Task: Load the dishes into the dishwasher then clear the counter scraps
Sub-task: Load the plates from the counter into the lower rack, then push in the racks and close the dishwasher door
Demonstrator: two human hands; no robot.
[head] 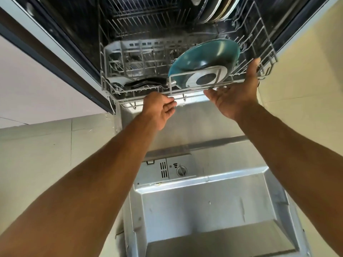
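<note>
Pale, large floor tiles (37, 145) spread to either side of a dark cabinet edge (55, 65) (upper left), with a light cabinet panel (27, 86) just beside it, evenly daylit.

Single head-worn wide-angle view, looked forward and steeply down over the open stainless-steel dishwasher door (213, 210), close to the grey wire lower rack (185, 98), bare forearms stretched out from the bottom edge
</note>
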